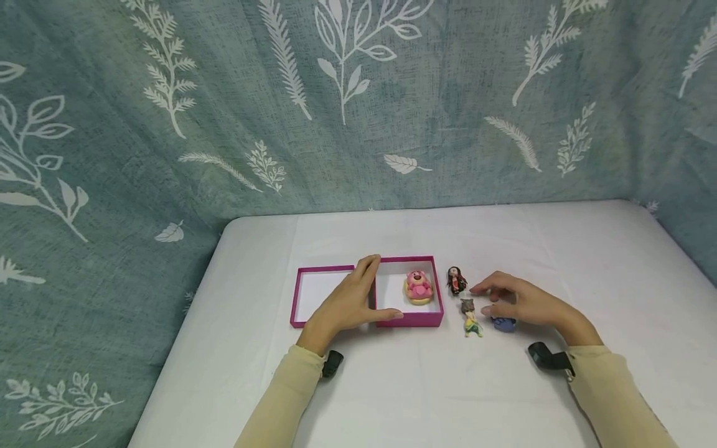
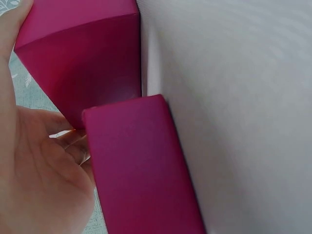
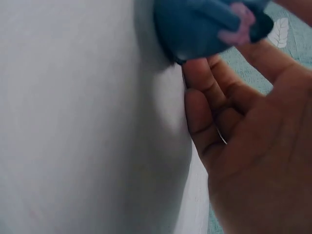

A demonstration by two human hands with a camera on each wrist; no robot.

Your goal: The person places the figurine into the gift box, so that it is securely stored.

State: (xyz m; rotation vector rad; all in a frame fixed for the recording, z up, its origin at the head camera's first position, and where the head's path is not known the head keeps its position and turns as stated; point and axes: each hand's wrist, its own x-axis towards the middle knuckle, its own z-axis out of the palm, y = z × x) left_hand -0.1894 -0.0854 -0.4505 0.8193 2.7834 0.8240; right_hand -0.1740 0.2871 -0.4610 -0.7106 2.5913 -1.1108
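Observation:
My left hand (image 1: 350, 298) spans the left end of a magenta box (image 1: 414, 320) with a white inside, thumb along its front wall and fingers at the back rim. A pink bear figurine (image 1: 419, 286) with a yellowish base is inside the box. In the left wrist view the box (image 2: 87, 63) stands between thumb and fingers. My right hand (image 1: 523, 302) is over a blue figurine (image 1: 504, 324), which it partly hides, its fingers loosely bent and thumb and index apart. In the right wrist view that figurine (image 3: 195, 29), with a pink part, lies close to the fingertips.
The magenta-edged lid (image 1: 295, 298) lies left of the box, partly behind the left hand. Right of the box are a dark-haired figurine (image 1: 456, 281) and one in yellow and green (image 1: 470, 320). A white-covered table (image 1: 426, 386) meets a leaf-patterned green curtain (image 1: 358, 162).

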